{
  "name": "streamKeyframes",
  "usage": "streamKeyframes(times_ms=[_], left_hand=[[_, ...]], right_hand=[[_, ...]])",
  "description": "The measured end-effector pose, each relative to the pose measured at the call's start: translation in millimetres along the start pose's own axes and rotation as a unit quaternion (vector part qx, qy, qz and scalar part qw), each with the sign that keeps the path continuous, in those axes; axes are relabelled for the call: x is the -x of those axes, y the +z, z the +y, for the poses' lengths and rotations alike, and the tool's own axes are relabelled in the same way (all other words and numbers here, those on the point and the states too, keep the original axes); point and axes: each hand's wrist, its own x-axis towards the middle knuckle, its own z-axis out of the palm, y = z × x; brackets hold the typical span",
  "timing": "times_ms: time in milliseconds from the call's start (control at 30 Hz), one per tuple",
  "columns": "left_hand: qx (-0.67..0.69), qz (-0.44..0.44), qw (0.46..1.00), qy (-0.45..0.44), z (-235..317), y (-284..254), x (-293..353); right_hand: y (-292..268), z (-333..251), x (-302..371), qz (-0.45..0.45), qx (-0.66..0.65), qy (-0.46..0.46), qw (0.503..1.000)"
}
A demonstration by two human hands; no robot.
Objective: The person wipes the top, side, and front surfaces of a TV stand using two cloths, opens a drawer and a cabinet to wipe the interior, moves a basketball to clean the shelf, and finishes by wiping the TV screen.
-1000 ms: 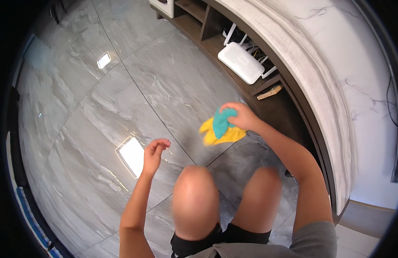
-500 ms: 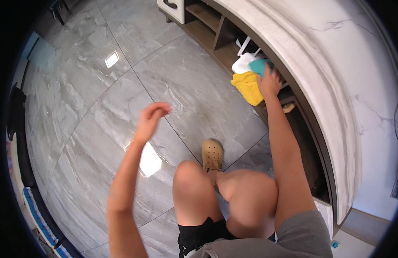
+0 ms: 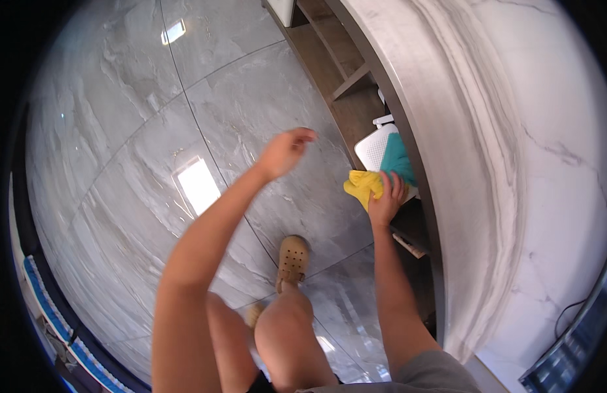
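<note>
Currently at a low dark-wood cabinet with open compartments and a pale stone-patterned top. One compartment, below an upright divider, holds a white router, perforated casing, white antenna near its far end. Teal cloth lies over the router's right part, inside the compartment. Yellow cloth at the compartment's front, bunched, its left end jutting past the shelf edge above the grey tiled floor. Whether the two cloths are joined, cannot tell.

Right hand: back upward, fingers spread and slightly bent on the yellow cloth; thumb hidden, so cannot tell whether it grips or merely presses.

Left hand: raised, well apart from the cabinet, blurred, fingers bent inward; how far closed, cannot tell.

Nearer the body, a light wooden piece sits in the neighbouring compartment, just beside the right forearm.
</note>
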Motion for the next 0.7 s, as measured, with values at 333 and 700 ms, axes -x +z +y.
streamKeyframes(times_ms=[333, 700], left_hand=[[-0.048, -0.141, 0.989, -0.023, -3.8, 59.7, -113.1], [-0.029, -0.248, 0.968, -0.032, 2.1, 61.6, -154.3]], right_hand=[[13.2, -41.8, -90.3, 0.049, -0.155, 0.175, 0.971], [-38.4, -65.9, -15.0, 0.196, -0.289, 0.33, 0.877]])
